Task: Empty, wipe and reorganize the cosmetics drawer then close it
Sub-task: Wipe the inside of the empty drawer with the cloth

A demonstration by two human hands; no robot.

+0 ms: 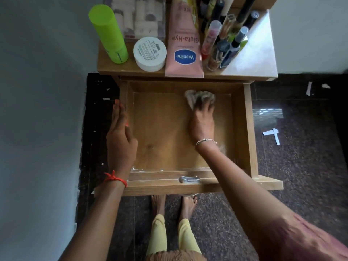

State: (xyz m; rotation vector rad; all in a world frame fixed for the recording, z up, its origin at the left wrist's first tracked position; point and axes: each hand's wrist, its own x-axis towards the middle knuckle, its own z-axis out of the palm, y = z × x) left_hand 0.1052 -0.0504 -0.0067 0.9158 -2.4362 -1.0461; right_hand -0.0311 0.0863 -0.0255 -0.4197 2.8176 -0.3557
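Note:
The wooden drawer (pixel 248 129) is pulled wide open, and its bottom holds only my right hand and a cloth. My right hand (pixel 202 119) presses a crumpled pale cloth (pixel 195 96) against the drawer floor near the back right. My left hand (pixel 120 134) rests flat on the drawer's left wall, fingers straight. The cosmetics stand on the table top behind: a green bottle (pixel 109 34), a white jar (pixel 149 53), a pink Vaseline tube (pixel 183 40) and several slim bottles (pixel 224 38).
A clear box of small items (pixel 135 17) sits at the back of the table top (pixel 250 61). A metal latch (pixel 189 179) is on the drawer front. A grey wall is to the left. White paper scraps (pixel 272 134) lie on the dark floor.

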